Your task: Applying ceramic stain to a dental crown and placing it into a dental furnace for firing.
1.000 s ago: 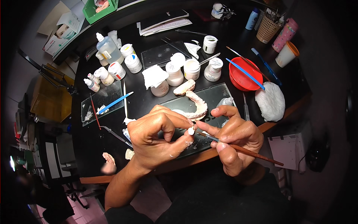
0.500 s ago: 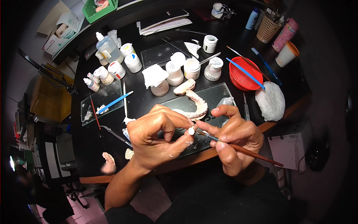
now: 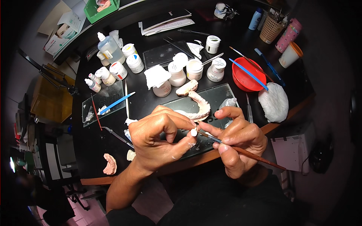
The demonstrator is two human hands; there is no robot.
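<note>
Between thumb and fingertips, my left hand (image 3: 158,133) pinches a small white dental crown (image 3: 194,132). White smears mark the left thumb. My right hand (image 3: 241,143) grips a thin brush (image 3: 249,153) with a reddish-brown handle, its tip at the crown. The right index finger reaches close to the left fingertips. Just beyond the hands, a pale dental arch model (image 3: 201,106) rests on a glass slab (image 3: 222,94). A smaller cast piece (image 3: 187,87) lies behind it. My fingers cover part of the slab.
Several white jars (image 3: 194,69) stand behind the slab. To the right are a red bowl (image 3: 241,81) with tools across it and a white wad (image 3: 273,102). A second glass slab (image 3: 105,100) holds a blue-handled tool (image 3: 117,103). A pink dental model (image 3: 109,164) lies near the front edge.
Both hands hold nearly the same pose, with the brush still at the crown. The brush's handle end has shifted very slightly.
</note>
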